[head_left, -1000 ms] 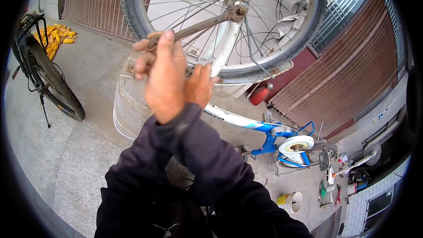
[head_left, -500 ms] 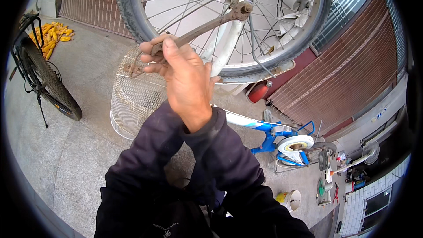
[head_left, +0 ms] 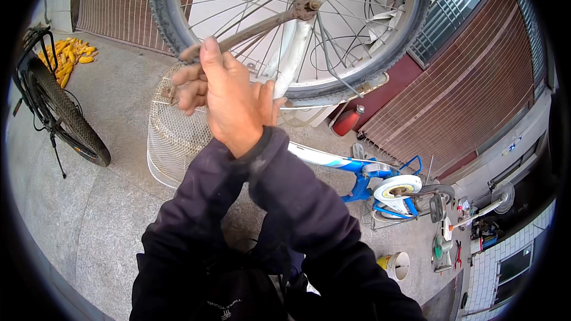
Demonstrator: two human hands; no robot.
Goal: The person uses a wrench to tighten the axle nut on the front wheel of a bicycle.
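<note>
A rusty wrench [head_left: 259, 28] slants down to the left from the axle nut [head_left: 310, 5] of an upturned bicycle wheel [head_left: 159, 9]. My right hand [head_left: 229, 98] is at its lower end, thumb on the near side and fingers beyond, loosely around the handle. The finger tips are slightly blurred. Behind the right wrist, my left hand [head_left: 266, 100] is mostly hidden; its visible fingers close against the white fork [head_left: 291, 62]. My forearms cross, the right one on top. The fork's axle end meets the wrench head.
A white wire basket [head_left: 172, 142] hangs below the wheel. The blue-and-white bicycle frame [head_left: 357, 172] stretches right. Another bicycle [head_left: 65, 107] stands left near corn cobs [head_left: 71, 53]. A red extinguisher-like cylinder [head_left: 348, 120], a bucket [head_left: 397, 266] and a fan [head_left: 502, 198] are at right.
The wheel, wrench and both hands have shifted left and slightly up in the picture. The right fingers have moved along the wrench's lower end, which they now cover more.
</note>
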